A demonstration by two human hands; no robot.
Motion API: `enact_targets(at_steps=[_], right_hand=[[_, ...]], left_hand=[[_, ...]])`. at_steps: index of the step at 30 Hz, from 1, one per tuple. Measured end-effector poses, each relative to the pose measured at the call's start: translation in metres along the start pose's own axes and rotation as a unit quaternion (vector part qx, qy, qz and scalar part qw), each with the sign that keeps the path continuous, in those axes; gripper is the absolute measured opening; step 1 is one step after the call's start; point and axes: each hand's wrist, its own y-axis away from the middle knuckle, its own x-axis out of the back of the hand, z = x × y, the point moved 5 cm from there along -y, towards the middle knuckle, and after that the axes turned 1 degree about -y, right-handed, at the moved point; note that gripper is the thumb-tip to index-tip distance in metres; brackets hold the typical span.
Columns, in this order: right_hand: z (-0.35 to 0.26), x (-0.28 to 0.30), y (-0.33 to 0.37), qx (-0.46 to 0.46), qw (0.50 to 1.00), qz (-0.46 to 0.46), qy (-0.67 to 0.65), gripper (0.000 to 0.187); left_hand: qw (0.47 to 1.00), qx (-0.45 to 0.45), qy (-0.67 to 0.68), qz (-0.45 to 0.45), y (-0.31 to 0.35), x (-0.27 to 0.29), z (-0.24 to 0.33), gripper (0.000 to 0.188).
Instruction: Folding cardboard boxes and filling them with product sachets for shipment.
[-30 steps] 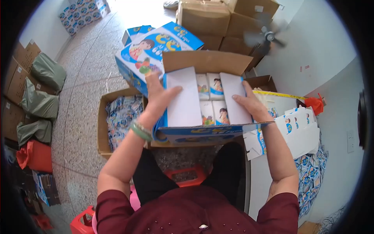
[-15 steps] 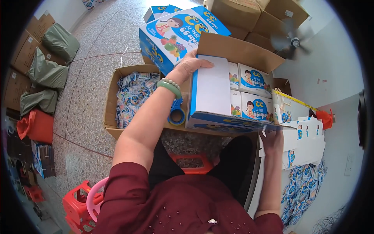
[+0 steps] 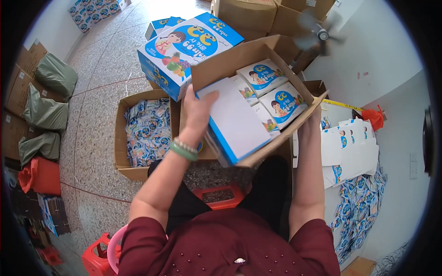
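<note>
My left hand (image 3: pixel 197 110) grips the left edge of an open cardboard display box (image 3: pixel 214 69), its thumb lying on the white inner flap (image 3: pixel 237 119). On the opposite side my right hand (image 3: pixel 311 129) supports the box, its fingers mostly hidden beneath and behind the wall. The box is tilted above my lap. Small white-and-blue printed packs (image 3: pixel 282 103) sit in rows inside it, the left ones partly covered by the flap. A closed blue-and-white display box (image 3: pixel 191 41) stands just beyond my left hand.
Left of my knees, a carton (image 3: pixel 120 138) holds many small wrapped packets. On the right, flat white printed cartons (image 3: pixel 354 152) lie beside a heap of packets (image 3: pixel 359 202). A fan (image 3: pixel 323 35) and big cartons (image 3: pixel 244 16) stand ahead; a red stool (image 3: pixel 218 195) is below.
The open box has turned and tilted, its near edge swinging down to the left. My right hand has moved up along its right side. The view has shifted somewhat.
</note>
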Motion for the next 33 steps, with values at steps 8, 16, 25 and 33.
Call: enact_targets(at_steps=[8, 16, 25, 33], right_hand=[[-0.056, -0.032, -0.025, -0.335, 0.918, 0.143, -0.157, 0.024], [-0.056, -0.037, -0.062, -0.013, 0.968, -0.195, 0.155, 0.019], [-0.127, -0.156, 0.039, 0.342, 0.563, -0.172, 0.733, 0.021], [-0.025, -0.137, 0.035, 0.118, 0.345, -0.369, 0.855, 0.02]], left_hand=[[0.994, -0.06, -0.066, 0.064, 0.087, 0.009, 0.007, 0.034], [0.975, 0.058, -0.19, -0.097, 0.054, 0.02, 0.027, 0.04], [0.991, 0.055, -0.02, -0.122, 0.058, 0.021, 0.003, 0.047], [0.992, 0.019, -0.002, -0.125, 0.057, 0.026, -0.008, 0.045]])
